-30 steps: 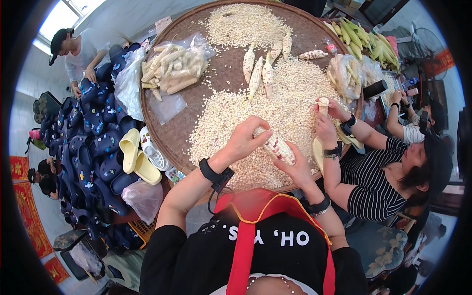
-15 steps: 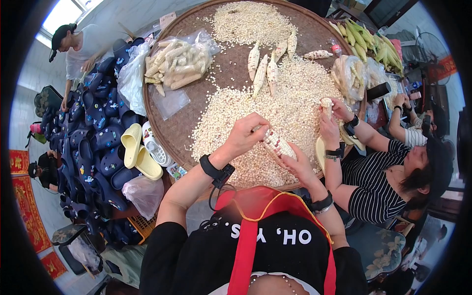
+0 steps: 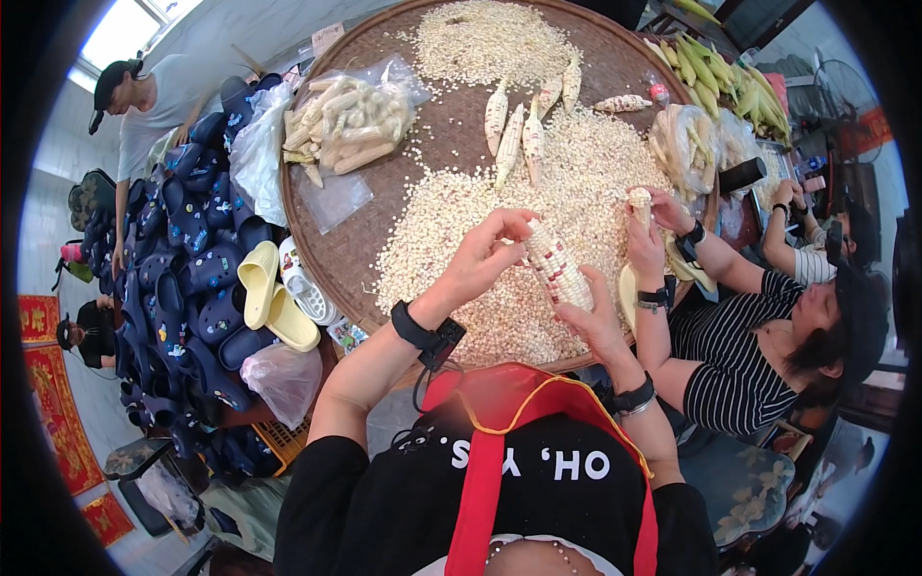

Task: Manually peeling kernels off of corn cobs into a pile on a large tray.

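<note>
A white corn cob (image 3: 557,264) with dark red kernels is held slantwise over a wide heap of loose kernels (image 3: 432,226). Around its lower end, my right hand (image 3: 597,322) is closed, thumb along the side. The bent fingers and thumb of my left hand (image 3: 485,257) are at the upper end, pinching close against it. Just beyond lie several whole cobs (image 3: 509,144) of the same speckled kind, on the round woven tray (image 3: 447,144) that bears the kernels.
At right, a person in a striped shirt (image 3: 725,350) holds another cob (image 3: 640,204). A bag of pale stripped cobs (image 3: 351,125) lies at the tray's left. Dark blue clogs (image 3: 182,278) are piled further left, and green-husked corn (image 3: 701,72) sits at the far right.
The cob has turned more upright and shifted slightly right, showing more of its kernels. My left fingers have opened out somewhat at its top; my right hand has moved slightly right.
</note>
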Demonstrator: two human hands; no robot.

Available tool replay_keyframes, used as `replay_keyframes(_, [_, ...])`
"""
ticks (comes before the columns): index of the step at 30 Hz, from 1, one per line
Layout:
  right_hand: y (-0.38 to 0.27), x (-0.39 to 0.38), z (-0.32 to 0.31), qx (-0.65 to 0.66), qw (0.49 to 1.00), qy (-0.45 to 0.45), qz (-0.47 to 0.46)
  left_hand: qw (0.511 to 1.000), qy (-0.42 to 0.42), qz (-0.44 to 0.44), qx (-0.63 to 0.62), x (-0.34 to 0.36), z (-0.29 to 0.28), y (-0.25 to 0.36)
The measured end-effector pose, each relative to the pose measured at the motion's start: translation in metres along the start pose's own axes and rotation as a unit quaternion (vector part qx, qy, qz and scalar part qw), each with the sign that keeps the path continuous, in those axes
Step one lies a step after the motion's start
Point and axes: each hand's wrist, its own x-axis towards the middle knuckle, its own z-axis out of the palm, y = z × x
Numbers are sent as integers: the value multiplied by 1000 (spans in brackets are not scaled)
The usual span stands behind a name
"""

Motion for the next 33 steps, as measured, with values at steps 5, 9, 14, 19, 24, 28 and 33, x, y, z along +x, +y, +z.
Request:
replay_keyframes(5, [7, 5, 0, -62, 996, 15, -68, 988, -10, -9, 153, 11, 10, 14])
replay_keyframes(9, [8, 3, 4, -87, 989, 19, -122, 974, -20, 34, 223, 13, 9, 11])
replay_keyframes(14, [0, 3, 1, -80, 996, -12, -36, 972, -9, 81, 220, 9, 8, 4])
replay_keyframes(19, [1, 4, 7, -48, 999, -15, 6, 974, -21, 61, 219, 9, 8, 5])
replay_keyframes(24, [0, 4, 3, -43, 998, -34, 11, 979, 14, 45, 196, 7, 9, 4])
replay_keyframes(28, [2, 1, 5, -50, 998, -14, -33, 996, -36, -31, 78, 8, 0, -4])
replay_keyframes(33, [-2, 2, 6, -182, 981, 33, -57, 999, -38, 22, 27, 6, 0, -6])
